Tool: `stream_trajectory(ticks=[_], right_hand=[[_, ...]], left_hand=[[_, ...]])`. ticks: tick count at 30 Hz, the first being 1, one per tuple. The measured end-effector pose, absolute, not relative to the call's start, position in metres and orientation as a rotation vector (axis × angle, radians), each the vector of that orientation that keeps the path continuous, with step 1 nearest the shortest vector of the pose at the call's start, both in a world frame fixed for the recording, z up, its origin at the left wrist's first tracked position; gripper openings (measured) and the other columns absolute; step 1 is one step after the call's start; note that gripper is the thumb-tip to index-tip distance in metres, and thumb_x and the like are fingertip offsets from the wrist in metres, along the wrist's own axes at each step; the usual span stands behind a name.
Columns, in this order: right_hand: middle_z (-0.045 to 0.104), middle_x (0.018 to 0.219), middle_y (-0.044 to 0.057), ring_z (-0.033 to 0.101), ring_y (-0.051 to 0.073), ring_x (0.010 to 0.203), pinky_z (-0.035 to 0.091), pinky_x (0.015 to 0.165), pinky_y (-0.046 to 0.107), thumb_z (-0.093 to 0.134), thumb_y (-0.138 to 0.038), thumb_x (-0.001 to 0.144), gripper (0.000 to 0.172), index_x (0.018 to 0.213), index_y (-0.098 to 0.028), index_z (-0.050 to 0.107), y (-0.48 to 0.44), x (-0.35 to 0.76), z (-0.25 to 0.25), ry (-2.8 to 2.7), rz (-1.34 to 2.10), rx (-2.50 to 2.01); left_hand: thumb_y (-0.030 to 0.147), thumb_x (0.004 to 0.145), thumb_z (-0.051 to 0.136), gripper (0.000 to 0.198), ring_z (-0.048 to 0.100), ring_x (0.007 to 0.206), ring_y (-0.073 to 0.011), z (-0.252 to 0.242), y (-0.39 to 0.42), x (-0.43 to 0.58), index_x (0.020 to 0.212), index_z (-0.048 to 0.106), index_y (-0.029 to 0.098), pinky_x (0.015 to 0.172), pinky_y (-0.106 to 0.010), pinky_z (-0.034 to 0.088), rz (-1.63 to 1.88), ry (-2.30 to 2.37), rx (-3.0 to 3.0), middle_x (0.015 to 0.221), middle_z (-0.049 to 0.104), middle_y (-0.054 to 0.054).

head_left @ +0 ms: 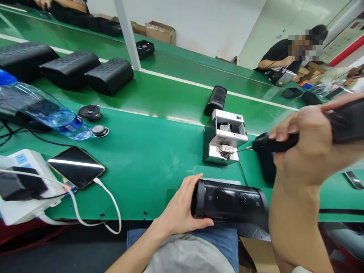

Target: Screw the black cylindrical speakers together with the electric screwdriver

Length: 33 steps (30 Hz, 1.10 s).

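Observation:
My left hand (182, 206) is wrapped round the left end of a black speaker (230, 201), which lies on its side at the table's front edge. Raised at the right, my right hand (309, 140) grips a black electric screwdriver (284, 143). Its thin bit points left, with the tip at the front outlet of a small silver and black screw feeder (226, 138). Whether a screw sits on the tip is too small to tell. Behind the feeder stands another black speaker (216, 99). A dark block-like thing (265, 163) is partly hidden beneath the screwdriver.
On the left are a water bottle (51, 110), a phone (78, 167) on a white cable, a white power strip (31, 189) and a loose round speaker driver (89, 112). Several black housings (109, 76) line the strip behind. A co-worker (284, 53) sits across at the far right.

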State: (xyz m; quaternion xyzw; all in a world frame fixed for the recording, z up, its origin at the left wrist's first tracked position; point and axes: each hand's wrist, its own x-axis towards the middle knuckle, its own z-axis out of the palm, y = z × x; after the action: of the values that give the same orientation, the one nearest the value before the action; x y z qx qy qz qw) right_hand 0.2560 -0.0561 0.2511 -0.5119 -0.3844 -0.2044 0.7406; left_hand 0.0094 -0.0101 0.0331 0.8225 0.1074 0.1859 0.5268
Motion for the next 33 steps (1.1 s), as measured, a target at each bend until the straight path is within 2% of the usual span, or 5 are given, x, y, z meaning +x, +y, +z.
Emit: stream_trajectory(ticks=[3, 7, 15, 22, 33], right_hand=[[0.052, 0.058, -0.009, 0.051, 0.018, 0.042, 0.042, 0.040, 0.035, 0.070, -0.015, 0.081, 0.016, 0.093, -0.024, 0.064, -0.048, 0.260, 0.243, -0.943, -0.369, -1.139], [0.052, 0.055, -0.009, 0.047, 0.017, 0.037, 0.039, 0.037, 0.033, 0.072, -0.011, 0.080, 0.022, 0.098, -0.022, 0.066, -0.045, 0.265, 0.236, -0.926, -0.301, -1.126], [0.048, 0.059, -0.009, 0.050, 0.017, 0.042, 0.039, 0.038, 0.035, 0.068, -0.016, 0.077, 0.016, 0.090, -0.025, 0.063, -0.056, 0.251, 0.250, -0.841, -0.421, -1.129], [0.052, 0.056, -0.010, 0.050, 0.016, 0.040, 0.045, 0.040, 0.034, 0.071, -0.017, 0.079, 0.019, 0.096, -0.024, 0.064, -0.049, 0.255, 0.247, -0.891, -0.376, -1.185], [0.048, 0.056, -0.008, 0.041, 0.016, 0.040, 0.035, 0.036, 0.033, 0.074, -0.016, 0.070, 0.024, 0.091, -0.027, 0.070, -0.072, 0.232, 0.257, -0.750, -0.185, -1.203]], left_hand=[[0.060, 0.081, 0.104, 0.129, 0.054, 0.159, -0.0450, 0.031, -0.011, 0.010, 0.179, 0.023, 0.034, 0.131, -0.066, 0.051, 0.434, 0.264, 1.959, 0.172, 0.049, -0.019], [0.061, 0.084, 0.101, 0.126, 0.055, 0.157, -0.0461, 0.030, -0.011, 0.010, 0.178, 0.022, 0.033, 0.130, -0.069, 0.052, 0.419, 0.272, 1.953, 0.170, 0.048, -0.021], [0.061, 0.084, 0.101, 0.125, 0.055, 0.156, -0.0471, 0.032, -0.010, 0.009, 0.177, 0.024, 0.032, 0.129, -0.069, 0.053, 0.419, 0.249, 1.941, 0.167, 0.050, -0.021], [0.066, 0.086, 0.098, 0.123, 0.056, 0.156, -0.0468, 0.032, -0.011, 0.009, 0.178, 0.025, 0.030, 0.129, -0.069, 0.053, 0.407, 0.269, 1.933, 0.169, 0.049, -0.022], [0.054, 0.082, 0.104, 0.127, 0.054, 0.158, -0.0469, 0.033, -0.011, 0.011, 0.179, 0.024, 0.032, 0.130, -0.069, 0.051, 0.434, 0.243, 1.934, 0.170, 0.049, -0.021]])
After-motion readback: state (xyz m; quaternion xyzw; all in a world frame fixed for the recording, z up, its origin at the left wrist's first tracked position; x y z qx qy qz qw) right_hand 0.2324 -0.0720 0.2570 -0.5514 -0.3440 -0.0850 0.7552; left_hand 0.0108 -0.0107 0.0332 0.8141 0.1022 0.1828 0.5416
